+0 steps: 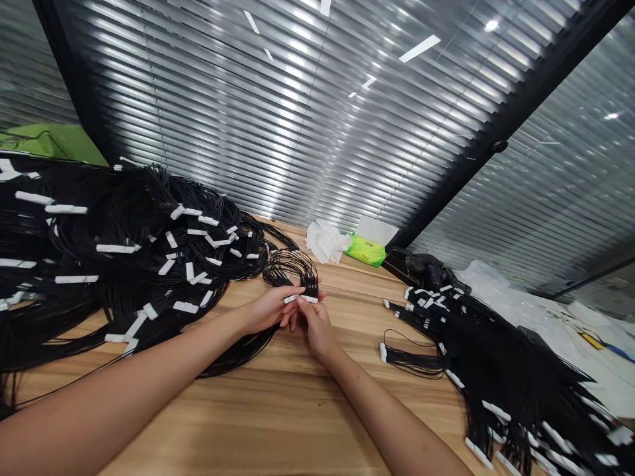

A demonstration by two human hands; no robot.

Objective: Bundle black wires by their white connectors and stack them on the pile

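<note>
Black wire bundle is in the middle of the scene, coiled into a loop between both hands; it looks light, and springy enough to splay if loosened, so the gathered near end, by its white connectors, seems the surest hold. Behind everything, metallic slatted blinds spread shiny, ridged bands across the far side. Nearer lies the table, smooth, with pale, streaky wood grain. On the left, a broad heap of wires sprawls in soft, tangled curves; on the right, a smaller heap lies flatter and straighter. The left hand has its fingers mostly closed about the loop's near left side, while the right hand pinches the near right end, thumb at the connectors, fingers curled behind. Beyond them, slightly right, sit a glossy, soft green tissue pack and a crumpled, papery tissue. Smallest, the held connectors are narrow, hard-looking bars that would probably bear pinching better than the thin wires.
</note>
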